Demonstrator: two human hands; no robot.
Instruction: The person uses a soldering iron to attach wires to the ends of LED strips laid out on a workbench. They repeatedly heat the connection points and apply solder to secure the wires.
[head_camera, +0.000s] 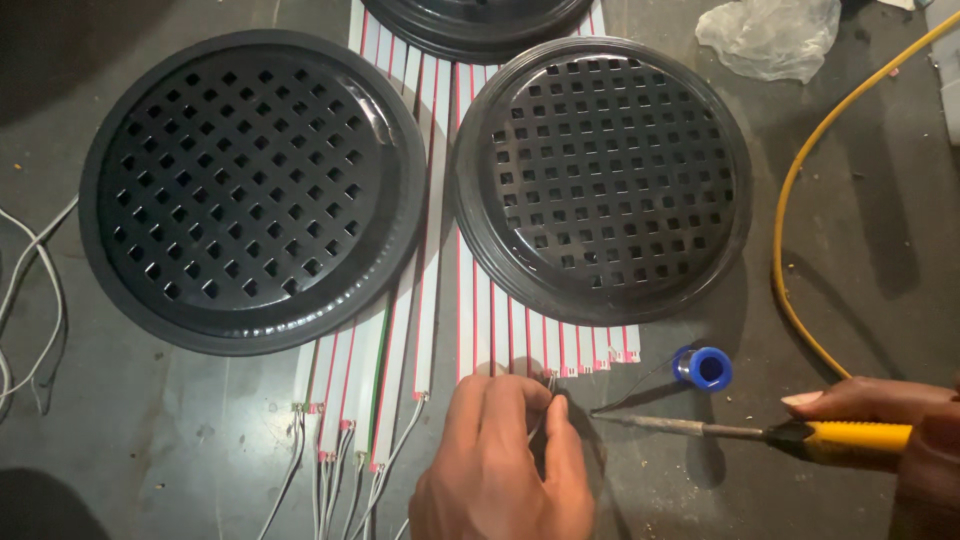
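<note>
My left hand (500, 465) is at the bottom centre, its fingers pinched on a thin wire at the end of a white light strip (552, 378). My right hand (900, 425) at the lower right grips a soldering iron with a yellow handle (845, 437). The iron's metal tip (605, 417) points left and ends just right of the pinched wire. A small blue spool (703, 367) stands above the iron's shaft. Several white strips with red edges (500, 335) lie side by side, running under two black perforated round covers (250, 185) (600, 175).
A third black round cover (475, 25) shows at the top edge. A yellow cable (800, 200) curves down the right side. Crumpled clear plastic (770, 35) lies at top right. White wires (30, 290) loop at the left. Thin grey leads (340, 475) trail from the strips.
</note>
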